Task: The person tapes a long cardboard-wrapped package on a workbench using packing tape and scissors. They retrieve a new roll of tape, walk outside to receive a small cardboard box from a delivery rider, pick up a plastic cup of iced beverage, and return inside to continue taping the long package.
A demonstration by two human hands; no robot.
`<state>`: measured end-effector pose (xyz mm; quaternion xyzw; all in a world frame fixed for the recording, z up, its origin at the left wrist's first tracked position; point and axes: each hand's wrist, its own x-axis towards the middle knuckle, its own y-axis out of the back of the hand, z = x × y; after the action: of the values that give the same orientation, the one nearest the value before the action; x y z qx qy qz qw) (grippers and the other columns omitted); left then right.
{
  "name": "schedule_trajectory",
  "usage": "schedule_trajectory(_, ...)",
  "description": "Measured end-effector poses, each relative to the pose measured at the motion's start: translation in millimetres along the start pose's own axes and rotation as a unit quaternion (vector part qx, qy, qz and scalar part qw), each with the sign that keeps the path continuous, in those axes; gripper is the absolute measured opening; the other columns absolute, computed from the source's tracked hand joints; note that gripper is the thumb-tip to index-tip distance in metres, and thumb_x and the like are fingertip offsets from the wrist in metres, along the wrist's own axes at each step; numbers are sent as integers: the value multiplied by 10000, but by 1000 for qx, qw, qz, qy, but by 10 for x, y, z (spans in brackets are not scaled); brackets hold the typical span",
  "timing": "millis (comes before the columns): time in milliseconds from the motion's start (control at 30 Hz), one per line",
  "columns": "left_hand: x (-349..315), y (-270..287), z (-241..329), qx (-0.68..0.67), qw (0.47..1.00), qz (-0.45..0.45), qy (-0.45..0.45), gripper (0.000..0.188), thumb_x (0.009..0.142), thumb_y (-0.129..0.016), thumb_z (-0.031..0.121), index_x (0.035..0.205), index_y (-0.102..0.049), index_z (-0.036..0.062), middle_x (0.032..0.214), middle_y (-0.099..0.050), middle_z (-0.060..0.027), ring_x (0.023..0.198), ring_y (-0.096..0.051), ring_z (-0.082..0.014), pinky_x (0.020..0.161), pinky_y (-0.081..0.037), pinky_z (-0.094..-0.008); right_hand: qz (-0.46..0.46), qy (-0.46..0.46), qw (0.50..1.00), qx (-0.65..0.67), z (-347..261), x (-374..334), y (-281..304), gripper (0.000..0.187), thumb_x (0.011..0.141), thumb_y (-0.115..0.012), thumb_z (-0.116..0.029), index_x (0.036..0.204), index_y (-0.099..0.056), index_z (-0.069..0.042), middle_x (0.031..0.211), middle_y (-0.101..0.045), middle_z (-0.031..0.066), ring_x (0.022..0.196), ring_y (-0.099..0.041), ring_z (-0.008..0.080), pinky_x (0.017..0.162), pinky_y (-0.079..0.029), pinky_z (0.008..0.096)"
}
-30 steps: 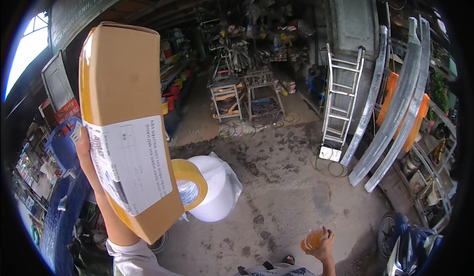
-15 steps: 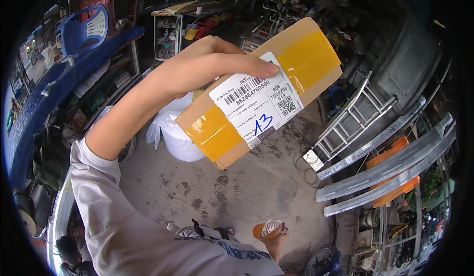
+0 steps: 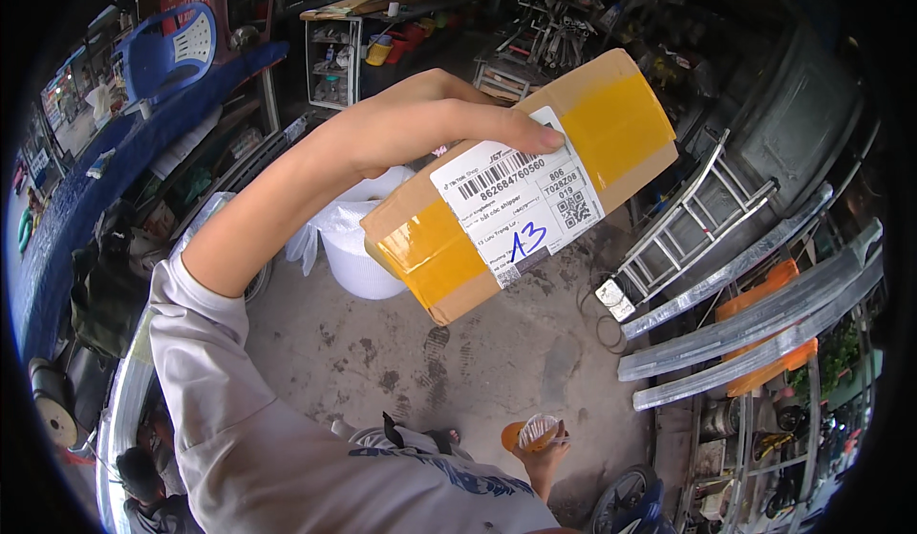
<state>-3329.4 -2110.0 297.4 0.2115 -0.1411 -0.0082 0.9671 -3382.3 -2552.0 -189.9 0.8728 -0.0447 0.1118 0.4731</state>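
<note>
My left hand (image 3: 457, 125) is closed around the top edge of a long brown cardboard box (image 3: 521, 195), with the thumb on its front. Wide yellow tape (image 3: 611, 118) covers both ends of the box. A white shipping label (image 3: 573, 176) with blue handwriting lies between them. The box is held up and tilted, its right end higher. Low in the view, my right hand (image 3: 544, 453) is closed around an orange, rounded thing (image 3: 513, 436) with a clear, shiny plastic part; its exact kind cannot be told.
A big white wrapped roll (image 3: 358, 262) stands on the concrete floor (image 3: 497, 362) behind the box. To the right are an aluminium ladder (image 3: 678, 219), long metal strips (image 3: 755, 329) and a wheel (image 3: 621, 498). A blue chair (image 3: 167, 56) is far left; a person (image 3: 143, 481) is low left.
The box and my left hand have shifted slightly right in the view. My right hand, still around the orange thing, also appears a little farther right and higher. Both grips stay the same.
</note>
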Motion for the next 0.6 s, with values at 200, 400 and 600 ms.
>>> schedule_trajectory(200,4,-8,-52,15,1000,15,9,663,733,-739,496,1030,-693,-94,859,-730,-163,674,-720,-148,561,-522,-181,-16,-31,999,6,42,-77,20,1222,398,-907,-289,1425,-333,47,1247,-461,250,1135,-432,432,955,-378,530)
schedule_trajectory(400,-14,18,-103,-32,999,17,17,604,783,-729,443,1034,-683,-104,846,-731,-137,633,-707,-134,550,-521,-170,-22,-47,999,-9,67,-128,10,1195,417,-910,-287,1419,-344,35,1270,-453,260,1138,-427,432,963,-365,531)
schedule_trajectory(600,-31,97,-137,-60,997,18,34,557,822,-710,396,1047,-674,-113,859,-727,-144,640,-698,-117,553,-531,-194,-35,-83,996,3,71,-151,-21,1214,407,-914,-280,1427,-330,23,1274,-445,264,1137,-428,431,972,-355,535)
